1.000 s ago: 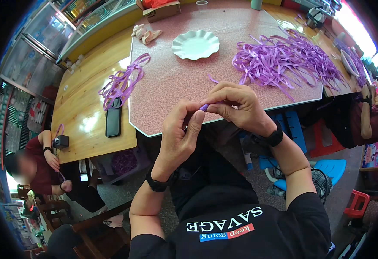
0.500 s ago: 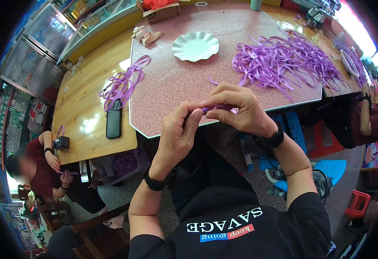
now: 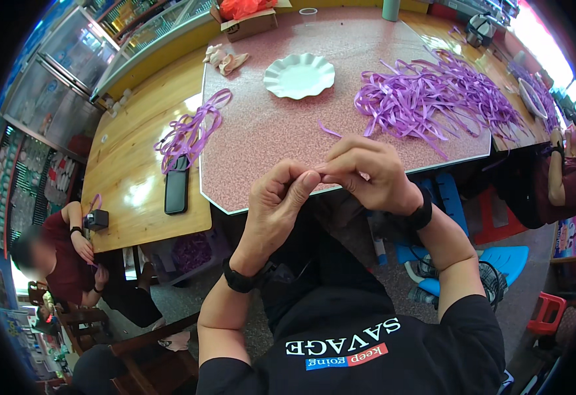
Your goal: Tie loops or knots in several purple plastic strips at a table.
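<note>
Above the front edge of the pink speckled table, my left hand [image 3: 276, 207] and my right hand [image 3: 376, 174] meet with thumbs and forefingers pinched tip to tip. A purple ribbon is held between them, now almost wholly hidden by the fingers. Just beyond my right hand, a short strip of purple ribbon [image 3: 329, 130] lies on the table. A large tangled pile of purple ribbons [image 3: 413, 99] spreads to the right. To the left lies a looser bunch of looped purple ribbons [image 3: 192, 135], partly over a dark phone [image 3: 176, 191].
A white scalloped plate [image 3: 299, 76] sits mid-table, with a beige crumpled cloth [image 3: 225, 60] left of it. A cardboard box [image 3: 251, 26] stands at the back. A co-worker [image 3: 51, 263] sits at the left, another person [image 3: 561, 171] at the right. Blue stool [image 3: 508, 263] below right.
My fingertips have drawn closer together, and the purple ribbon that showed between them is now covered. The right hand has turned slightly and dropped a little.
</note>
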The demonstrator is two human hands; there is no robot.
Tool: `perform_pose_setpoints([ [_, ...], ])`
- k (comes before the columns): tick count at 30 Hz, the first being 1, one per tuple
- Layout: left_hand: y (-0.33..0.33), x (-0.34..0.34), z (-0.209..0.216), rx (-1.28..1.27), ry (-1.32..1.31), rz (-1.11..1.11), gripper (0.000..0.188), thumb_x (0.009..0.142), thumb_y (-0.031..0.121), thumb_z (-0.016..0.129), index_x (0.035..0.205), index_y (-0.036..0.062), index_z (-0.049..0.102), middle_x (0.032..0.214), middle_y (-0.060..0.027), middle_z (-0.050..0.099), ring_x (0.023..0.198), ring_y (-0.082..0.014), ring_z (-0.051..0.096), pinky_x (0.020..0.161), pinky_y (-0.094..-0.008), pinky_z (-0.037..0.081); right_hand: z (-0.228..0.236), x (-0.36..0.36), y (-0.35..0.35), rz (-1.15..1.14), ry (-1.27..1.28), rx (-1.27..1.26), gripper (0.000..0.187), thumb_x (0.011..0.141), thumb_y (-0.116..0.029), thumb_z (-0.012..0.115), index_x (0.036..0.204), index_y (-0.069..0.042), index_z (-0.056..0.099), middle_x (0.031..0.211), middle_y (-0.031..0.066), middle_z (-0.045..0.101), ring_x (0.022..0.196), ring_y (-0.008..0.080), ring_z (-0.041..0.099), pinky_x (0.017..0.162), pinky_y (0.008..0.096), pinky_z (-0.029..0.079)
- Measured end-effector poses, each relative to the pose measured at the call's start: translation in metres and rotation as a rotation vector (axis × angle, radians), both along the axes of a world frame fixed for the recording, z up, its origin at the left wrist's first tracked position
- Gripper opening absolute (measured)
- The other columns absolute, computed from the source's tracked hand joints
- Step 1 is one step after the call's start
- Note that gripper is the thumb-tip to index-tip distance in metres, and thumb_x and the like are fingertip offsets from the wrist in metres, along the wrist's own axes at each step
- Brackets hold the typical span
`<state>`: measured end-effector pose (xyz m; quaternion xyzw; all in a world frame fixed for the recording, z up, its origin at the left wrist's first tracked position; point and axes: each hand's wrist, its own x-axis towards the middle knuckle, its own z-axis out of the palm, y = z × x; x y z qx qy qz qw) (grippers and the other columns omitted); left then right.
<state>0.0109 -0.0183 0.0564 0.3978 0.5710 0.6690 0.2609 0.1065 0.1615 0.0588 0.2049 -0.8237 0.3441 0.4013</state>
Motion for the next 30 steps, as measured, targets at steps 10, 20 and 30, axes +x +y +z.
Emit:
perform_pose_setpoints([
  [10, 0.010, -0.001, -0.013, 0.157, 0.284, 0.121, 0.014, 0.101, 0.014, 0.057, 0.097, 0.0012, 0.059, 0.083, 0.0014, 0.055, 0.075, -0.0040, 0.046, 0.065, -0.0205, 0.038, -0.021, -0.007, -0.021, 0.055, -0.120, -0.449, 0.011, 0.087, 0.001, 0.071, 0.097, -0.001, 0.069, 0.091, 0.0070, 0.065, 0.079, 0.0118, 0.061, 0.066, 0.0239, 0.048],
  [20, 0.019, -0.005, -0.019, 0.134, 0.296, 0.217, 0.019, 0.105, 0.017, 0.049, 0.098, 0.0014, 0.056, 0.079, -0.0004, 0.048, 0.072, -0.0083, 0.043, 0.064, -0.0239, 0.037, -0.015, -0.012, -0.020, -0.057, -0.058, -0.324, 0.017, 0.087, 0.000, 0.072, 0.103, -0.001, 0.067, 0.096, 0.0062, 0.065, 0.079, 0.0104, 0.062, 0.068, 0.0227, 0.050],
  [30, 0.023, 0.005, -0.023, 0.279, 0.380, 0.302, 0.019, 0.105, 0.016, 0.049, 0.093, 0.0018, 0.054, 0.080, -0.0018, 0.047, 0.071, -0.0108, 0.041, 0.064, -0.0259, 0.036, -0.007, -0.006, -0.023, -0.025, -0.007, -0.337, 0.018, 0.081, -0.002, 0.078, 0.096, -0.003, 0.067, 0.088, 0.0079, 0.065, 0.075, 0.0131, 0.063, 0.061, 0.0245, 0.048],
])
